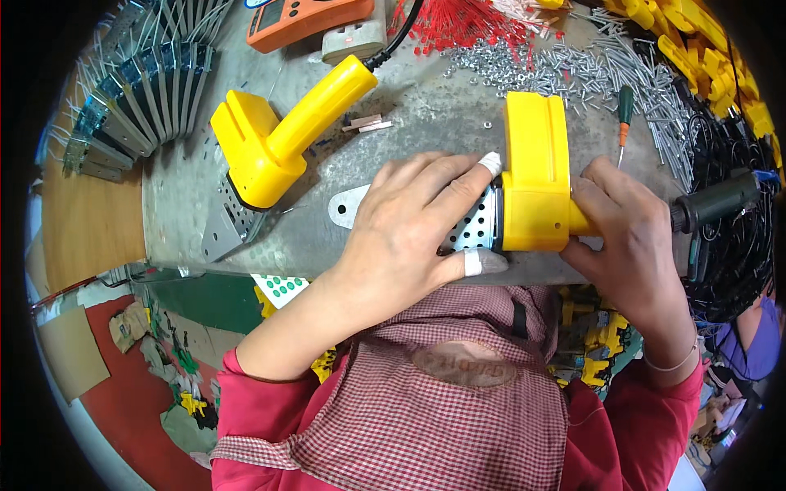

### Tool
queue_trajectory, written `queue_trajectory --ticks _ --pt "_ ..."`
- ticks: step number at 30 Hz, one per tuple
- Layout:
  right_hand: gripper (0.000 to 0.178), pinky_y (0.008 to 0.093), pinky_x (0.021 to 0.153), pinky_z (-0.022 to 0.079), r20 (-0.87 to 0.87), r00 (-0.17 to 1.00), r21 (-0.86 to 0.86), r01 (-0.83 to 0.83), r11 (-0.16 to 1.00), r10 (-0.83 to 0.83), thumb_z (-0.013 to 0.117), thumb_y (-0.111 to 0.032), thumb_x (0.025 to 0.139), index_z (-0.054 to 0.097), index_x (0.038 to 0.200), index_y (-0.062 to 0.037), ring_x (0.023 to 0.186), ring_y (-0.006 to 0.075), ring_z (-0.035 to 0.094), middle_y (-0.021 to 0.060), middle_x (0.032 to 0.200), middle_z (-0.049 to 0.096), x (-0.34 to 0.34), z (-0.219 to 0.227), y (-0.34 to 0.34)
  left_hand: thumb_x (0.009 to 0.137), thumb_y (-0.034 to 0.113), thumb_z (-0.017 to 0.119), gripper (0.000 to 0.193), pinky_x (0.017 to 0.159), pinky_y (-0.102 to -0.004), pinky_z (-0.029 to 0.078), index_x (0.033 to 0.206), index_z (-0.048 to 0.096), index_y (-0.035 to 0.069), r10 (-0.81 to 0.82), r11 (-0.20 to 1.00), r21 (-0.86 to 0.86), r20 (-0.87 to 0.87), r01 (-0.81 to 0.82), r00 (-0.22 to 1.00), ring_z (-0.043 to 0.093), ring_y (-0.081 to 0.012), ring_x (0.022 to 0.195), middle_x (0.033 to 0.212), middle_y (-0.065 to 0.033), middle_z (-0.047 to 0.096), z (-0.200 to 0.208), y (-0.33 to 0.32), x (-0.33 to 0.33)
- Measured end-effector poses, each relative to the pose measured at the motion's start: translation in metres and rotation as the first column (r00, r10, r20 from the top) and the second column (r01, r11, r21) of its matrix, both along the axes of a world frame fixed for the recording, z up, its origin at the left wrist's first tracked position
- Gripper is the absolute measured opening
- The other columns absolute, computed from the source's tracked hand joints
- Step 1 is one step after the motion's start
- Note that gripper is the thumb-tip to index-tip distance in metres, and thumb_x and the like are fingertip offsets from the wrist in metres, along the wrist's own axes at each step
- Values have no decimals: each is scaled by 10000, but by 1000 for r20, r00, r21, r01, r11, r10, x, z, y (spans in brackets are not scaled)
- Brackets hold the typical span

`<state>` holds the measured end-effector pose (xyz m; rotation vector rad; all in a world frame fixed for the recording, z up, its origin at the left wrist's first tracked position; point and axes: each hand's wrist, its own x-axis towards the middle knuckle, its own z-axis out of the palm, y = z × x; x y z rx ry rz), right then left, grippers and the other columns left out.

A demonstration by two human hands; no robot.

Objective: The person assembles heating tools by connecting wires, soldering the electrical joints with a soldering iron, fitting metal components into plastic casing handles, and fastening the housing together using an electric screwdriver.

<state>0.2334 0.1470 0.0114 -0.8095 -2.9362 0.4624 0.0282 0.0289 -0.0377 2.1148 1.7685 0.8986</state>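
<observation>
So, L hand (417,209) is curled tight over the perf'd metal plate (472,231). R hand (624,217) is wrapped rnd the yellow tool (535,209) handle.

Orange meter (327,22) at top; red wires (473,24) heaped nearby; purple cloth (757,344), perhaps, at right.

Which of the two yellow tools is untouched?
The left tool, nearer the orange meter; the right tool has left hand over its metal end, right hand on its handle.
</observation>
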Motion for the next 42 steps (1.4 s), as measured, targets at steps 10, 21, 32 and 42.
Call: queue_trajectory --ticks 10,21,32,42 --pt "384 368 619 435 -108 958 -450 -285 847 265 835 -171 577 651 866 3 720 307 584 122 742 571 -2 -5 59 633 449 780 754 855 -423 455 1194 569 -10 5 1000 18 41 -6 999 591 -341 984 1104 -157 603 -4 -2 5" --pt "436 365 605 444 -77 977 -371 -213 904 199 842 -254 594 631 875 4 681 300 577 116 727 554 -2 6 28 618 444 783 792 831 -417 476 1222 558 -15 15 998 55 69 -19 998 594 -339 982 1180 -160 582 -7 2 5" --pt "462 375 738 483 -290 884 136 417 899 -366 750 -119 695 610 1127 -32 793 259 571 106 867 571 62 -3 6 730 197 657 619 575 -329 493 1321 528 330 -339 937 -29 -328 349 882 610 -223 735 1459 -109 406 17 31 20" --pt "782 307 702 498 -813 -69 -433 735 521 -578 712 -76 788 283 1441 -63 775 216 623 155 977 625 107 -57 69 626 292 791 810 682 -372 482 1337 469 78 -349 937 -58 -174 344 921 593 -286 795 1384 -138 494 18 33 11"
